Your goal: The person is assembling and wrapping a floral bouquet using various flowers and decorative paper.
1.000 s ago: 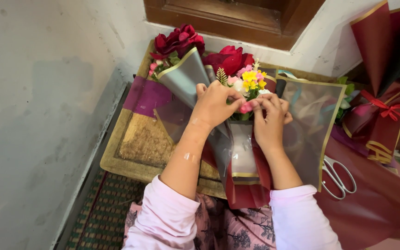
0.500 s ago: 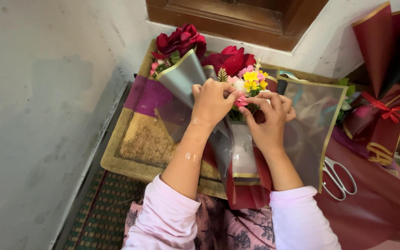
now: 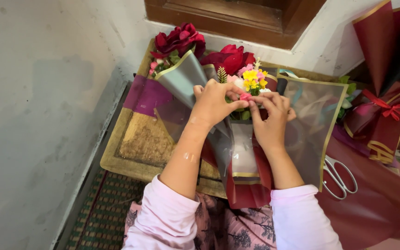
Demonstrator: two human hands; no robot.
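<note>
A small bouquet (image 3: 251, 81) of red roses and little yellow and pink flowers lies upright in front of me, wrapped in grey gold-edged paper (image 3: 184, 76) and dark red paper (image 3: 251, 192). My left hand (image 3: 214, 102) grips the wrap at the bouquet's neck from the left. My right hand (image 3: 269, 115) pinches the paper and a small pink flower from the right. Both hands touch just below the blooms. A translucent grey sheet (image 3: 313, 120) fans out to the right.
Silver scissors (image 3: 341, 176) lie on a dark red sheet (image 3: 376, 203) at the right. A finished red-wrapped bouquet with a red ribbon (image 3: 385, 111) stands at the far right. A gold mat (image 3: 144, 143) lies underneath, a grey wall (image 3: 33, 115) to the left, a wooden frame (image 3: 237, 14) behind.
Both hands have shifted slightly on the bouquet's neck, the fingers drawing closer together under the small flowers. The bouquet stays in place.
</note>
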